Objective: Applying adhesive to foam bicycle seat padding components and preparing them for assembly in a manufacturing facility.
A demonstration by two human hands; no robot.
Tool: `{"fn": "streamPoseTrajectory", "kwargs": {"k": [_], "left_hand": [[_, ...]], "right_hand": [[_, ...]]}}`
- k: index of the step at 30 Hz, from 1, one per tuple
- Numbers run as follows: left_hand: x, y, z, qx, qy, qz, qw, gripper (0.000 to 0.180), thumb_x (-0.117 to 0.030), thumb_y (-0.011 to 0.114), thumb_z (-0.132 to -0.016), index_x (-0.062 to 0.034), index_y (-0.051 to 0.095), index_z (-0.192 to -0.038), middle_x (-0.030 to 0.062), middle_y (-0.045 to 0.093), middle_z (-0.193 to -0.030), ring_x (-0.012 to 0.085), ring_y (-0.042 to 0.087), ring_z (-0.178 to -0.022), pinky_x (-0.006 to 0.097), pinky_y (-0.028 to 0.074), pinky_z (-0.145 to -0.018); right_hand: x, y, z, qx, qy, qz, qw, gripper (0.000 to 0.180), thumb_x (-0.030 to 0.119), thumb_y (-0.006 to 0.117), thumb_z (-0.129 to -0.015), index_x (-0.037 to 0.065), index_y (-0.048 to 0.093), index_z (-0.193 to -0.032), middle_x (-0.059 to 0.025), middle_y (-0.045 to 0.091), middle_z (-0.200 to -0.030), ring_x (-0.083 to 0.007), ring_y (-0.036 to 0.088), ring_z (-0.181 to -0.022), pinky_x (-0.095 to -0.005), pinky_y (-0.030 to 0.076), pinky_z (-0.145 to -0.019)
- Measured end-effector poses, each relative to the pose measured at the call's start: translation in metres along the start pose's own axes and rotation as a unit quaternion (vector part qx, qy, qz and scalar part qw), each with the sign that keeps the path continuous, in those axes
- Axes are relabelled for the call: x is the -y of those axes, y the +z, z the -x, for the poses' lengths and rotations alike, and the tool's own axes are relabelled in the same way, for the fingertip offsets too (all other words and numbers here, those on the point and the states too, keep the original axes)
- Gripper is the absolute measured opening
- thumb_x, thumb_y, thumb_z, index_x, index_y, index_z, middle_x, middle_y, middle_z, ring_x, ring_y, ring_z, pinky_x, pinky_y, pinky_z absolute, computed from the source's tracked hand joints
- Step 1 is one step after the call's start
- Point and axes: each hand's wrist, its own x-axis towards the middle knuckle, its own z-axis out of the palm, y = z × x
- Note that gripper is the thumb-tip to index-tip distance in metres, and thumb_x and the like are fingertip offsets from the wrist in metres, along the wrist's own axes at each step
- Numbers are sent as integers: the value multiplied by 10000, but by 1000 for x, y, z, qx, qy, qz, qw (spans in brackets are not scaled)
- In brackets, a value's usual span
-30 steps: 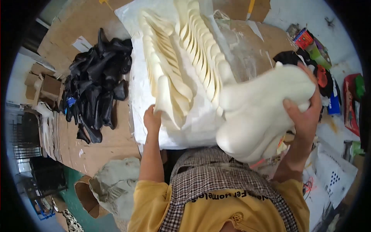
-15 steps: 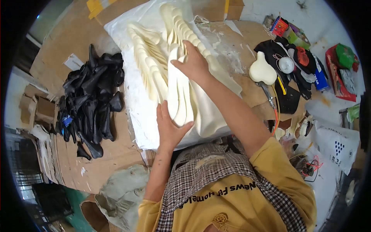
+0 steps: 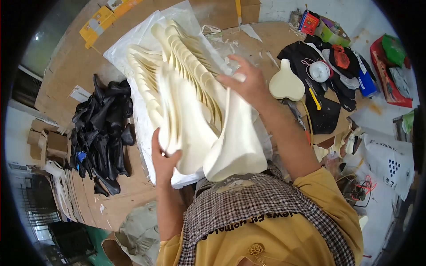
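Cream saddle-shaped foam pads [image 3: 182, 48] lie in overlapping rows on a white plastic sheet [image 3: 117, 51]. My left hand [image 3: 165, 155] grips several pads at their wide near end, thumb on one side and fingers on the other; this bunch [image 3: 171, 115] is blurred and tilted up. My right hand [image 3: 248, 82] is around the narrow tip of another pad [image 3: 237, 146], whose wide end points toward my apron. The thumb and forefinger stand apart at that tip, and the other fingers are partly hidden.
Black saddle covers [image 3: 104, 119] are heaped on the cardboard at left. One loose pad [image 3: 287, 84] lies at right by a tool with a hose [image 3: 295, 111]. Beyond are a yellow cutter [image 3: 314, 98], dark cloth [image 3: 293, 51] and a white spool [image 3: 319, 71].
My hands have moved apart, the left to the left and the right to the right. The pads between them have separated into a left bunch and a right pad. The view has shifted slightly.
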Motion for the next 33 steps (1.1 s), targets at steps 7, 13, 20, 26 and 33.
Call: {"fn": "streamPoseTrajectory", "kwargs": {"k": [7, 13, 20, 26, 33], "left_hand": [[32, -25, 26, -32, 1, 245, 969, 798, -203, 603, -625, 21, 309, -1332, 179, 462, -1237, 300, 496, -1108, 381, 437, -918], [47, -66, 63, -62, -43, 293, 953, 818, -229, 582, -662, -12, 239, -1373, 211, 423, -1281, 363, 491, -1116, 448, 464, -901], [82, 21, 72, 1, -98, 325, 941, 880, -190, 595, -615, -39, 215, -1395, 177, 403, -1311, 332, 453, -1165, 417, 428, -946], [127, 62, 48, -133, -164, 200, 957, 731, 16, 525, -697, -50, 251, -1370, 132, 417, -1269, 252, 479, -1095, 328, 445, -868], [187, 71, 60, -235, -252, -30, 938, 415, -129, 679, -757, -2, 435, -1068, 102, 539, -978, 196, 529, -846, 304, 460, -728]], "right_hand": [[-76, -12, -14, 170, -42, -1, 985, 404, 270, 733, -734, 69, 604, -1060, -88, 626, -830, -152, 581, -770, -283, 456, -733], [-118, 2, 2, 81, -137, 84, 984, 377, 261, 676, -772, 48, 577, -1067, -137, 604, -972, -313, 578, -898, -360, 463, -808], [-161, -112, 60, 161, 129, 252, 945, 223, 112, 627, -770, -14, 577, -948, -156, 579, -903, -337, 557, -873, -410, 443, -781], [-229, -171, 128, 149, 95, 472, 864, 558, 117, 659, -711, 33, 449, -1221, -234, 415, -1224, -406, 414, -1102, -475, 375, -894], [-228, -175, 99, 256, 98, 511, 814, 652, 3, 554, -745, 89, 315, -1346, -241, 512, -1154, -414, 495, -1042, -431, 425, -861]]}}
